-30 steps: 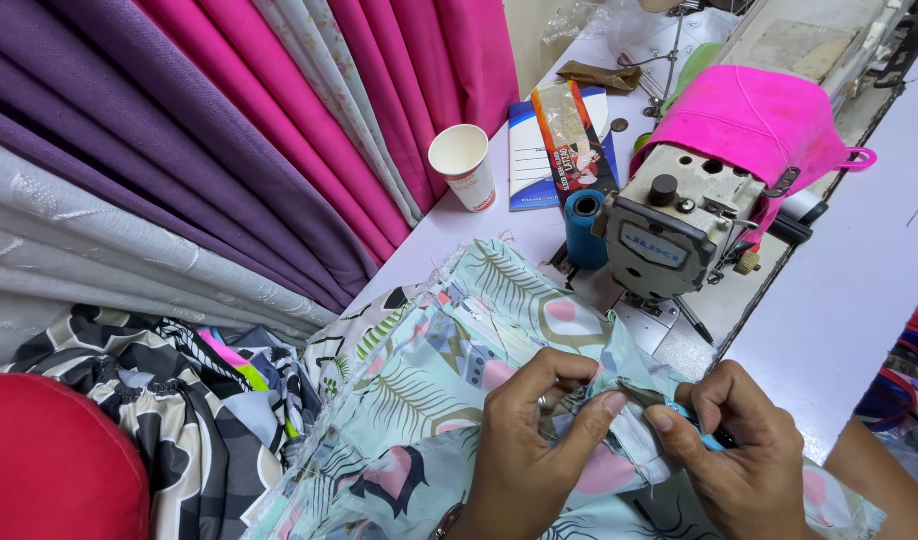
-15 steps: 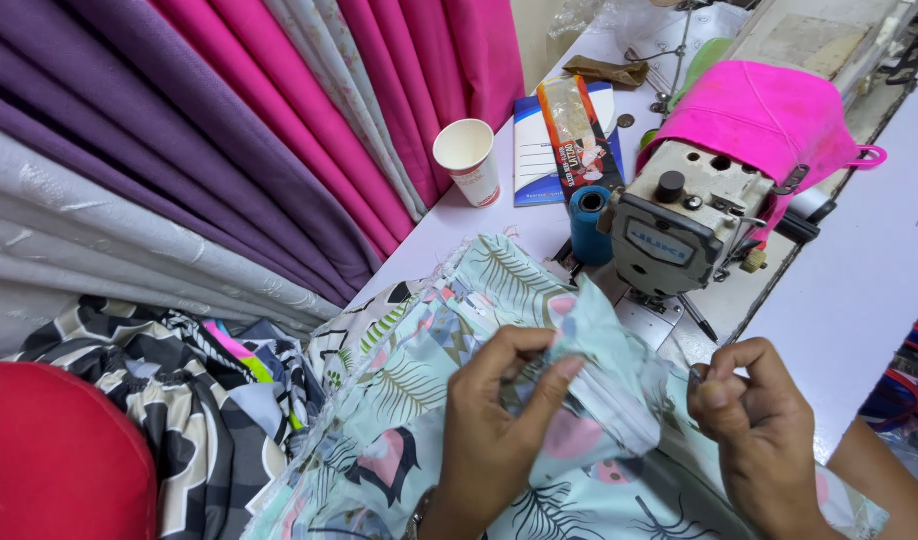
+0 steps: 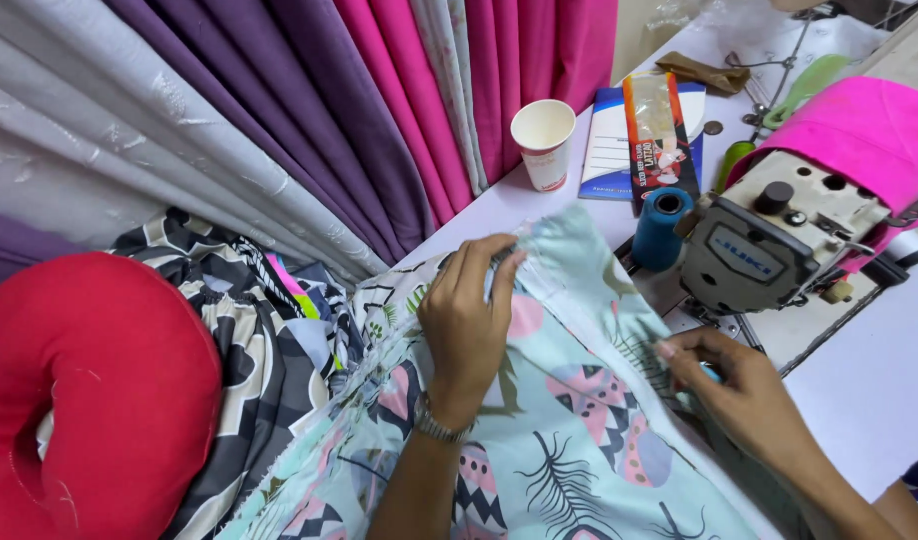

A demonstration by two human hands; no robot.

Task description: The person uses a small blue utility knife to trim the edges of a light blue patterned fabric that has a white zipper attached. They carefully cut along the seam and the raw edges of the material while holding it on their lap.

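Observation:
A pale blue fabric with leaf and feather prints (image 3: 579, 430) lies over the white table in front of a grey sewing machine (image 3: 769, 240). My left hand (image 3: 469, 320) rests on the cloth and pinches its upper edge near the fold. My right hand (image 3: 734, 385) grips the cloth's right edge just below the machine, with something small and blue between the fingers. A metal watch sits on my left wrist.
A blue thread cone (image 3: 661, 228) stands left of the machine, which a pink cloth (image 3: 859, 130) covers. A paper cup (image 3: 544, 143), a blue booklet (image 3: 609, 150) and a snack packet lie behind. Purple, pink and grey curtains (image 3: 279, 120) hang left. A red cushion (image 3: 89, 390) sits beside black-and-white fabric (image 3: 249, 340).
My hands have spread apart: the left moved up the cloth toward its far edge, the right drew toward the machine. The fabric between them is pulled flatter.

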